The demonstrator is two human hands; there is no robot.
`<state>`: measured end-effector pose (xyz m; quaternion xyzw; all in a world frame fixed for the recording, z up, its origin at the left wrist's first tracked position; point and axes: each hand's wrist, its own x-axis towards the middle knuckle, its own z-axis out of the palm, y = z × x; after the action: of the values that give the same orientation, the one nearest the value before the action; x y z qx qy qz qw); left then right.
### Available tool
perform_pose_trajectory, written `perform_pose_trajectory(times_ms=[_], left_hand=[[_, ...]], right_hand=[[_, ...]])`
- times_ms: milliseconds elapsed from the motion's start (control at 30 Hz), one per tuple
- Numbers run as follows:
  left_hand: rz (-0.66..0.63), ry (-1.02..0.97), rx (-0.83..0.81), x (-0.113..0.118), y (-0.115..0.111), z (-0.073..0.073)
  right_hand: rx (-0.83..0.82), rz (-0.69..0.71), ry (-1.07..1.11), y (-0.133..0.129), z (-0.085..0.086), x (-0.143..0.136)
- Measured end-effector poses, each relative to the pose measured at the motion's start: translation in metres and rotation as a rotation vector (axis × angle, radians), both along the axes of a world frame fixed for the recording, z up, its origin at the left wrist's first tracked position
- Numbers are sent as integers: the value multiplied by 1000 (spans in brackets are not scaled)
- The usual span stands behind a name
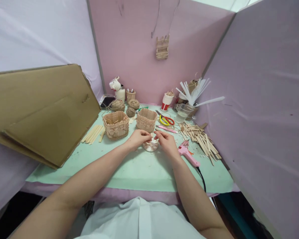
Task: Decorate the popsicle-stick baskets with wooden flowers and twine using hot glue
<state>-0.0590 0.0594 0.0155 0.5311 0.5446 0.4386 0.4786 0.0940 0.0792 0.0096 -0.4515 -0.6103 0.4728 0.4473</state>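
Both hands meet above a small round whitish dish [150,146] at the middle of the table. My left hand [139,138] is pinched over the dish's left side, thumb against fingers. Opposite it, my right hand [165,142] is closed in a similar pinch over the right side. Whatever is between the fingertips is too small to name. Just behind the hands stands a woven-looking wooden basket [146,120]. To its left is a second basket [116,125] with short wooden pieces inside. A pink glue gun [188,154] lies to the right of my right forearm.
Loose wooden sticks [201,139] are heaped at right; flat sticks [92,134] lie at left. Scissors [165,119], twine balls [117,105], a plastic cup [183,113] and white glue sticks [193,93] stand or lie behind. A cardboard sheet [45,113] leans at left.
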Motion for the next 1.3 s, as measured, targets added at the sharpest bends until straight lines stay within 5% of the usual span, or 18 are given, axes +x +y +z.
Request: perform_pose_trajectory(times_ms=[100,300,533,800,1100,1300], left_hand=[[-1,1,2,0,0,-1],[55,69,-11,3,0,1],[49,227,147,0,2,-5],[28,441,308,-2,0,-4],[28,423,239,-3,0,-1],[214,470,447,-15,-1,13]], right_hand=[[34,-45,45,1,-1,0],[210,-368,200,3,4,5],[204,-136,-33,-1,3,5],[385,-66,-185,-3,-2,1],[405,-90,-168,-1,-7,0],[401,-183,-92,-2,-5,2]])
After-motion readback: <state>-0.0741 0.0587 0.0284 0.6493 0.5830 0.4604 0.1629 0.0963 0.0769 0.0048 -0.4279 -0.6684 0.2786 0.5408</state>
